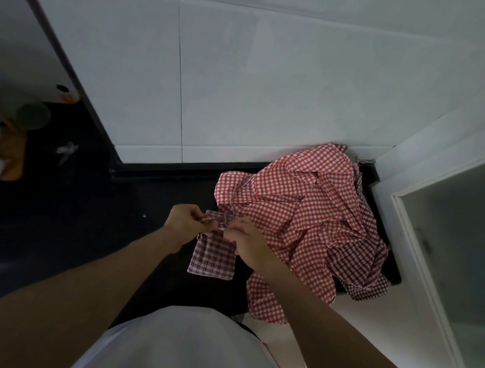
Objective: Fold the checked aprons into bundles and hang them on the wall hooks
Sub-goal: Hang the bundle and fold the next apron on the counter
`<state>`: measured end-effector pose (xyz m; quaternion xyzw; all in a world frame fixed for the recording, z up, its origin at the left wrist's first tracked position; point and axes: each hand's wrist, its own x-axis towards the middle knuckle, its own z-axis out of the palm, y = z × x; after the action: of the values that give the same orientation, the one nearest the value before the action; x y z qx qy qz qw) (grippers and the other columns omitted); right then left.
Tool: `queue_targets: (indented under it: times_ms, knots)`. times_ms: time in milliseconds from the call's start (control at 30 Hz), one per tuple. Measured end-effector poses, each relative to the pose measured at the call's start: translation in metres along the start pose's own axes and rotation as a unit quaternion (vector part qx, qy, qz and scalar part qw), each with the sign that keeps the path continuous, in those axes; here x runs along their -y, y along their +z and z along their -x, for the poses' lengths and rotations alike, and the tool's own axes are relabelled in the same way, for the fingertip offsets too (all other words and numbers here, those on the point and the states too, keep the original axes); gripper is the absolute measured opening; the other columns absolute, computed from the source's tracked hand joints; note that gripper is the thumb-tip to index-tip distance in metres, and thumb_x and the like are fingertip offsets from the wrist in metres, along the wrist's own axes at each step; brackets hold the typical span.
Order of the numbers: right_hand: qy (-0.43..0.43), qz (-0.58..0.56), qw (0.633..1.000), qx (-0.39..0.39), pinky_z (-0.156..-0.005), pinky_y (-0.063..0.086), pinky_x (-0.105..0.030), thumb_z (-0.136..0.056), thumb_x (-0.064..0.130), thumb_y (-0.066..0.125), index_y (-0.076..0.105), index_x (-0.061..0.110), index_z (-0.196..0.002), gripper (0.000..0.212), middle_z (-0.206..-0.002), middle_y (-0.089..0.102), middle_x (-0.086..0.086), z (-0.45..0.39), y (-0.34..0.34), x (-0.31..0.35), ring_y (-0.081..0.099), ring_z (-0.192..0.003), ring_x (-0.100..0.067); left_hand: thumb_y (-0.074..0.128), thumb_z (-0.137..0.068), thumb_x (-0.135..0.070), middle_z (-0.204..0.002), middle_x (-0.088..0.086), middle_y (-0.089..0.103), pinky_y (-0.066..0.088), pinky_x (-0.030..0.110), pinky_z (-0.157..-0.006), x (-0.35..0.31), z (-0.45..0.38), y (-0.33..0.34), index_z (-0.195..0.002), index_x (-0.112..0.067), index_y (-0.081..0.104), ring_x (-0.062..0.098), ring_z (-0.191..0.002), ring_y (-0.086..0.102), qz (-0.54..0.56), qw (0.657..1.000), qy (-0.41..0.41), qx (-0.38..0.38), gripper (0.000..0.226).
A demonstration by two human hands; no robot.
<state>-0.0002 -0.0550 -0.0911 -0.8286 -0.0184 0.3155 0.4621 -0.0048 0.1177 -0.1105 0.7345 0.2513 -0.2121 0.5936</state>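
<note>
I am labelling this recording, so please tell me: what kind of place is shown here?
Probably a kitchen or a utility corner: a dark countertop against a white tiled wall, with jars at the far left and a heap of checked aprons.

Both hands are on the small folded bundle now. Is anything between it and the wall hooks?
Cannot tell: no hooks are in view. Both the left hand and right hand pinch the folded bundle at its top; only bare white wall tiles show above it.
</note>
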Motion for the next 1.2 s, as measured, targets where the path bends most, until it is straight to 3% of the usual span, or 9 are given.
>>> queue_targets:
  times_ms: [133, 200, 367, 500, 667, 767, 900, 1033, 1200]
  knots:
    - [0.026, -0.076, 0.997, -0.008, -0.056, 0.033, -0.029, -0.104, 0.01, 0.043, 0.042, 0.011, -0.06, 0.043, -0.058, 0.039, 0.003, -0.003, -0.005, -0.009, 0.038, -0.055, -0.013, 0.077, -0.081, -0.007, -0.08, 0.01, 0.072, 0.054, 0.02, -0.059, -0.003, 0.002, 0.002, -0.093, 0.001, 0.063, 0.008, -0.063, 0.071, 0.03, 0.999, -0.024, -0.03, 0.021]
    - [0.038, -0.083, 0.996, -0.024, -0.056, 0.038, -0.027, -0.103, 0.015, 0.048, 0.051, 0.014, -0.06, 0.043, -0.054, 0.048, 0.008, 0.002, -0.01, -0.01, 0.045, -0.053, -0.009, 0.075, -0.084, -0.008, -0.087, 0.01, 0.07, 0.054, 0.019, -0.057, -0.002, 0.002, 0.001, -0.094, -0.002, 0.064, 0.012, -0.068, 0.07, 0.056, 0.996, -0.043, -0.059, 0.017]
    - [0.119, -0.187, 0.968, -0.118, -0.057, 0.051, -0.024, -0.098, 0.018, 0.061, 0.073, -0.001, -0.087, 0.026, -0.075, 0.07, -0.005, 0.005, -0.024, -0.019, 0.063, -0.066, -0.016, 0.056, -0.1, -0.017, -0.09, 0.006, 0.073, 0.054, 0.022, -0.058, 0.008, -0.011, -0.019, -0.112, -0.006, 0.062, 0.012, -0.069, 0.07, 0.18, 0.964, -0.129, -0.148, 0.018]
    - [0.149, -0.187, 0.965, -0.105, -0.066, 0.057, -0.031, -0.099, 0.026, 0.06, 0.071, 0.004, -0.079, 0.031, -0.081, 0.074, -0.009, 0.008, -0.033, -0.031, 0.069, -0.071, -0.018, 0.041, -0.106, -0.027, -0.082, 0.009, 0.071, 0.05, 0.019, -0.043, 0.023, -0.02, -0.044, -0.125, 0.002, 0.054, 0.012, -0.054, 0.064, 0.193, 0.943, -0.178, -0.204, 0.037]
    - [0.14, -0.124, 0.98, -0.068, -0.075, 0.058, -0.039, -0.104, 0.033, 0.05, 0.065, 0.005, -0.078, 0.041, -0.079, 0.073, -0.01, 0.013, -0.035, -0.029, 0.069, -0.073, -0.022, 0.071, -0.086, -0.026, -0.136, 0.019, 0.047, 0.05, 0.044, -0.097, 0.017, -0.023, -0.052, -0.143, -0.002, 0.023, 0.032, -0.117, 0.055, 0.029, 0.922, -0.262, -0.283, 0.078]
    - [0.13, -0.05, 0.989, -0.046, -0.072, 0.055, -0.037, -0.107, 0.028, 0.044, 0.062, 0.01, -0.083, 0.035, -0.082, 0.066, -0.008, 0.014, -0.033, -0.024, 0.065, -0.08, -0.024, 0.072, -0.078, -0.018, -0.143, 0.019, 0.032, 0.027, 0.048, -0.11, 0.013, -0.001, -0.034, -0.141, -0.004, 0.029, 0.037, -0.133, 0.033, -0.169, 0.915, -0.092, -0.355, 0.077]
    - [0.052, 0.094, 0.993, -0.046, -0.066, 0.048, -0.028, -0.1, 0.001, 0.049, 0.054, 0.018, -0.079, 0.028, -0.075, 0.056, 0.004, 0.021, -0.032, -0.008, 0.057, -0.074, -0.018, 0.066, -0.082, -0.016, -0.128, 0.002, 0.049, 0.018, 0.041, -0.111, 0.019, 0.012, -0.014, -0.122, -0.018, 0.057, 0.022, -0.128, 0.039, -0.33, 0.894, 0.25, -0.17, 0.041]
    - [0.033, 0.095, 0.995, -0.004, -0.068, 0.045, -0.025, -0.095, 0.01, 0.063, 0.053, 0.022, -0.093, 0.016, -0.087, 0.059, 0.001, 0.019, -0.025, -0.006, 0.059, -0.079, -0.017, 0.065, -0.089, -0.028, -0.12, -0.002, 0.048, 0.039, 0.038, -0.107, 0.015, 0.004, -0.001, -0.116, -0.022, 0.054, 0.017, -0.11, 0.052, -0.42, 0.881, 0.215, 0.044, 0.029]
    - [-0.008, 0.231, 0.973, 0.006, -0.063, 0.037, -0.021, -0.097, 0.041, 0.061, 0.059, 0.021, -0.082, 0.025, -0.075, 0.058, 0.008, 0.004, -0.016, -0.014, 0.057, -0.071, -0.01, 0.058, -0.097, -0.026, -0.115, 0.001, 0.05, 0.05, 0.035, -0.086, 0.009, 0.001, -0.001, -0.114, -0.02, 0.054, 0.018, -0.096, 0.056, -0.428, 0.879, 0.201, 0.063, 0.018]
